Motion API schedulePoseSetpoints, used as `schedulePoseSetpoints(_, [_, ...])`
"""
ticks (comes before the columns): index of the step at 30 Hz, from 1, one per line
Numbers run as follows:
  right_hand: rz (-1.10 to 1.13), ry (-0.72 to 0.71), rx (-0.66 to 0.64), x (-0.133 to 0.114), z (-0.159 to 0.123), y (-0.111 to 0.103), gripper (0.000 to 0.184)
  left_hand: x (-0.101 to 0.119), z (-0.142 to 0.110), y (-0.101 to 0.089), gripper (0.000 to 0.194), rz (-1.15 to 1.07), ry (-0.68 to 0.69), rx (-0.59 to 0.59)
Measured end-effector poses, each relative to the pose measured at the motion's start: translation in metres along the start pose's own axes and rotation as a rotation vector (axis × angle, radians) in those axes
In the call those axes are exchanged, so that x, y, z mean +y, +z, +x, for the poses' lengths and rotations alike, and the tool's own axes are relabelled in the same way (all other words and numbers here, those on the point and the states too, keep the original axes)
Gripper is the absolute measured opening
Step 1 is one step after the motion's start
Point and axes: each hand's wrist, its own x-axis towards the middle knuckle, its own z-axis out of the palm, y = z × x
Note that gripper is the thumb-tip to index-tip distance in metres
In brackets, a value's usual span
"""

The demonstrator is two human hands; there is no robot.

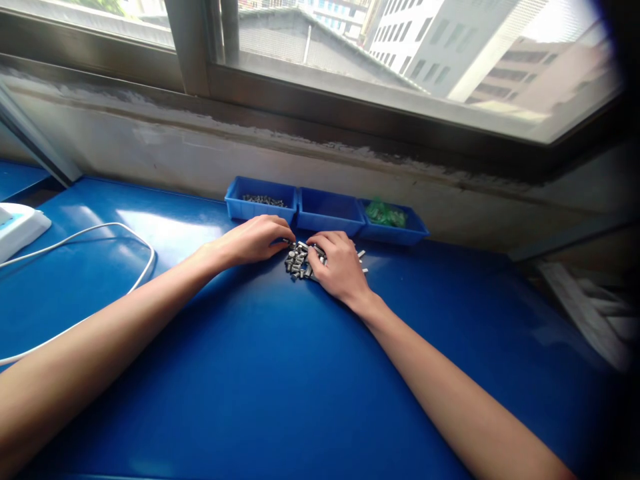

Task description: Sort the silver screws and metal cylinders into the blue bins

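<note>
A pile of small shiny metal pieces (299,262), stubby and bolt-like, lies on the blue tabletop below the bins. My left hand (263,239) is at the pile's left edge, its fingers curled toward the thumb. A bit of metal shows at those fingertips, but its exact kind is too small to make out. Over the right part of the pile rests my right hand (337,263), palm down, with thumb and forefinger apart and touching the pieces. It covers some of them, and a few longer metal pieces (362,254) stick out past its far side.
Three joined blue bins stand behind the hands: the left bin (233,208) holds small metal parts, the middle bin (327,203) shows a bare floor, and the right bin (400,235) holds green plastic bags (385,213). A white cable (143,273) and power strip (23,227) lie left.
</note>
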Motion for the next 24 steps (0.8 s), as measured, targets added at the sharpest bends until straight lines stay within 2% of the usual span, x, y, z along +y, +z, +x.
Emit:
schedulePoseSetpoints(4, [-0.003, 0.001, -0.003, -0.001, 0.000, -0.001, 0.022, 0.000, -0.001, -0.001, 0.026, 0.002, -0.041, 0.025])
schedulePoseSetpoints(7, [0.002, 0.001, -0.005, -0.002, 0.000, -0.002, 0.022, 0.005, 0.001, -0.002, 0.025, -0.060, -0.078, 0.091])
schedulePoseSetpoints(12, [0.003, 0.009, -0.012, -0.002, -0.001, -0.002, 0.022, 0.020, 0.006, -0.005, 0.024, -0.420, -0.234, 0.216])
schedulePoseSetpoints(18, [0.015, 0.009, -0.019, -0.002, 0.000, -0.002, 0.022, 0.027, 0.008, -0.010, 0.026, -0.723, -0.337, 0.222])
schedulePoseSetpoints(24, [0.006, 0.001, -0.018, 0.000, 0.000, -0.001, 0.022, 0.027, 0.009, -0.013, 0.036, -0.792, -0.414, 0.209])
